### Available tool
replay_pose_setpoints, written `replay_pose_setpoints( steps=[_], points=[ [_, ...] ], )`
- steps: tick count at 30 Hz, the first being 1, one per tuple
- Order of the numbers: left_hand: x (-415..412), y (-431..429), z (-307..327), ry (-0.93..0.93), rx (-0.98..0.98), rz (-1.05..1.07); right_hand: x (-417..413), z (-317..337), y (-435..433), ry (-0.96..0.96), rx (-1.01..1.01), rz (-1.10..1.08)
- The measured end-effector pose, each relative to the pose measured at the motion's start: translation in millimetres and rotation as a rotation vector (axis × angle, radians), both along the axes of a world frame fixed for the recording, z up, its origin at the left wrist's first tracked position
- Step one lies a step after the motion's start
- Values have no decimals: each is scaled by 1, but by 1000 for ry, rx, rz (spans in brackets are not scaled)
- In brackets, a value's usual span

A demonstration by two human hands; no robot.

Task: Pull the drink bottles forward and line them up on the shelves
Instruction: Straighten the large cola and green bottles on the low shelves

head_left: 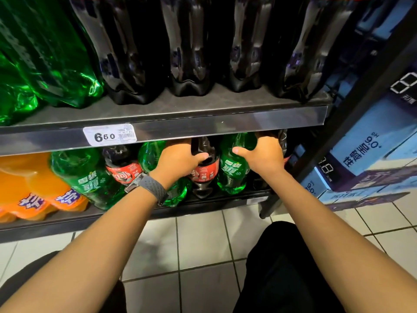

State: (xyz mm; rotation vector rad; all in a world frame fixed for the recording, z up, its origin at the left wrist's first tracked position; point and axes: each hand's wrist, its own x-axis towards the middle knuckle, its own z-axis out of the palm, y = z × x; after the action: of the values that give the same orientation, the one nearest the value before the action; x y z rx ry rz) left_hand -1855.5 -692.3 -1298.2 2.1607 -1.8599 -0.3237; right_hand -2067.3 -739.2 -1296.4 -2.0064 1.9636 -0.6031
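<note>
Both forearms reach from the bottom of the view over a white tiled floor toward the lower shelf of a store rack; a watch sits on the left wrist.

The left hand has its grip clamped on the shoulder of a cola bottle, thumb across the front, fingers hidden behind. The right hand curls about the upper part of a green soda bottle, thumb on its near side; its fingers pass out of sight between that bottle and a dark bottle at the far right, so I judge it clamped on the green one but cannot be sure.

Both held bottles stand upright on the lower shelf, side by side, a little behind its front lip. To do this step well, I would draw each straight forward while keeping the base flat on the shelf, stop both at the same line near the lip, and turn labels outward. Holding high on tall bottles could tip them, so slow, level pulls seem wise.

On the lower shelf I count two orange soda bottles, three green ones and two red-labelled colas, plus the partly hidden dark bottle. On the upper shelf, which carries one price tag, stand at least two large green bottles and four large cola bottles. Blue cartons are stacked at right.
</note>
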Motion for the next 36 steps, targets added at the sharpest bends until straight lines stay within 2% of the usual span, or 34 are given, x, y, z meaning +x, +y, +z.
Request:
replay_pose_setpoints(
  steps=[4, 10, 13, 15, 17, 19, 21, 25, 27, 29, 30, 32, 34, 36],
  points=[
    [-12, 1, 2, -61, -36, 26, -4, 5, -6, 39, 80, -3],
    [-3, -1, 1, -17, 6, -9, -9, 3, -5, 29, 85, 62],
    [-9, 1, 2, -63, -60, 35, -11, 9, -4, 10, 127, 109],
    [-13, 4, 0, -97, -127, 34, -26, 16, -2, -19, 40, 98],
    [-14, 8, -1, -132, -162, 13, -51, 23, 1, -37, -179, -5],
    [-13, 12, 0, -129, -169, -23, -69, 30, 3, -55, -246, -105],
    [-9, 18, 3, -69, -199, -68, -74, 30, -4, -68, -139, -140],
    [17, 53, 8, -21, -424, -165, -63, 25, -27, -165, 115, -125],
    [38, 72, 6, -38, -453, -138, -58, 16, -35, -8, 145, -73],
    [59, 85, 2, -79, -443, -38, -54, 8, -35, 239, 76, -65],
    [69, 88, -1, -107, -413, 10, -52, 4, -35, 301, 15, -67],
    [81, 91, -8, -130, -308, 25, -52, 0, -34, 293, -64, -79],
    [83, 87, -13, -83, -194, -15, -56, 2, -32, 210, -22, -102],
    [83, 81, -18, -69, -174, -4, -54, 9, -24, 172, 26, -120]
  ],
)
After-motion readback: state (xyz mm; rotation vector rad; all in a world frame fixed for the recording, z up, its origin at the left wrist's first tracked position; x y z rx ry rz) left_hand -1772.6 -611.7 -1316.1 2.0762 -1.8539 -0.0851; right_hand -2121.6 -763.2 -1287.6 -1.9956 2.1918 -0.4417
